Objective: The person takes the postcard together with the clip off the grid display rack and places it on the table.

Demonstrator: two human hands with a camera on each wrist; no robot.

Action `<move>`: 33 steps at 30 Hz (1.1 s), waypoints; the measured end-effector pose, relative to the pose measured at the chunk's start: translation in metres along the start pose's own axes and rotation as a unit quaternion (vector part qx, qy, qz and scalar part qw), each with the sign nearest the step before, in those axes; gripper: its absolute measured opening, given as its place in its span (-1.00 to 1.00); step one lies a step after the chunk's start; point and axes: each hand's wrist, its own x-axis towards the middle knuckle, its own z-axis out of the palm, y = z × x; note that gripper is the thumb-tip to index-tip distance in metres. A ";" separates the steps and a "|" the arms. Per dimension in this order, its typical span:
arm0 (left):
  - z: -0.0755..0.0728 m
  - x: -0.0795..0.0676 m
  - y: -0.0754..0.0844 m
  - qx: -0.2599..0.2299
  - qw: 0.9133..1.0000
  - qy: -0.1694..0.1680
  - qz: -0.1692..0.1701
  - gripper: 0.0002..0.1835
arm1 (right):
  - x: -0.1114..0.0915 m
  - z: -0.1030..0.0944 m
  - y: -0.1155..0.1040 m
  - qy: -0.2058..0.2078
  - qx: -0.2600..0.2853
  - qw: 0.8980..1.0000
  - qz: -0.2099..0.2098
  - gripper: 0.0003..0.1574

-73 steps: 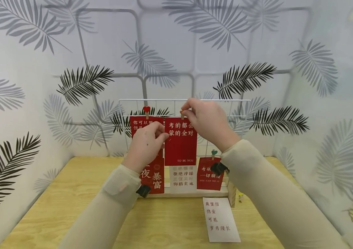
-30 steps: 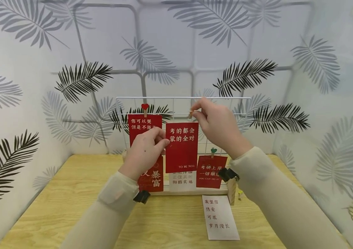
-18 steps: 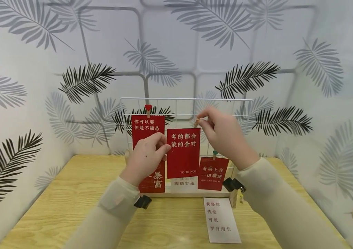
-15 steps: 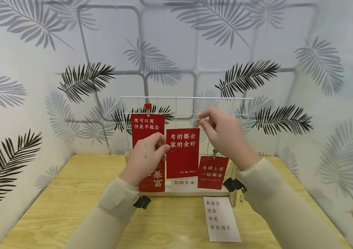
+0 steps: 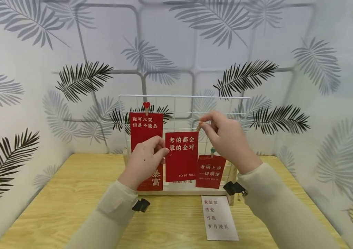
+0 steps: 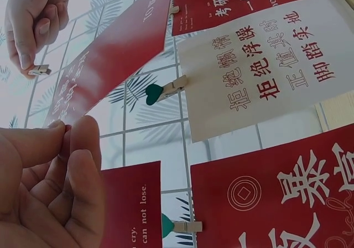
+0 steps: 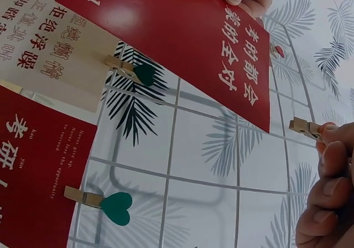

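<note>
- My left grip [image 5: 145, 159] pinches the left edge of a red card [image 5: 181, 162] between thumb and fingers; the card's lettering faces me, "TO BE NO.1" at the bottom.
- That card is held up in front of a white wire grid [image 5: 184, 96], near its middle, covering part of what hangs behind.
- My right grip [image 5: 227, 140] pinches a small wooden clothespin [image 7: 303, 127] with a bit of orange at the end I hold; it is near the card's upper right corner, apart from it.
- Left of the held card, a red heart clip [image 5: 146, 104] fastens a tall red card [image 5: 145, 129] to the grid.
- Below that hangs another red card [image 6: 265, 195], partly behind my left grip in the head view.
- Behind the held card, a white card [image 6: 243, 87] hangs from a green heart clip [image 6: 154, 93].
- Lower right, a "YOU CAN DO IT" card [image 5: 210, 173] hangs slightly askew.
- A white paper slip [image 5: 220, 219] lies on the tabletop [image 5: 80, 193], in front of the grid.
</note>
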 end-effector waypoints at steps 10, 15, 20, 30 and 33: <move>0.000 -0.004 0.002 0.003 1.000 -0.005 -0.009 -0.92 | -0.011 0.002 0.006 0.020 0.007 1.000 -0.013 -0.79; 0.003 -0.005 0.002 -0.001 1.000 -0.004 -0.005 -0.91 | -0.017 0.001 0.009 0.025 0.006 1.000 -0.007 -0.78; 0.004 -0.010 -0.001 -0.012 1.000 -0.006 -0.013 -0.91 | -0.024 0.003 0.013 0.033 -0.001 0.999 -0.010 -0.76; 0.009 -0.015 -0.007 -0.026 0.999 -0.017 -0.021 -0.91 | -0.039 0.005 0.024 0.042 0.009 0.999 0.007 -0.80; 0.011 -0.016 -0.008 -0.030 0.999 -0.017 -0.023 -0.91 | -0.043 0.005 0.026 0.041 0.008 0.999 0.009 -0.78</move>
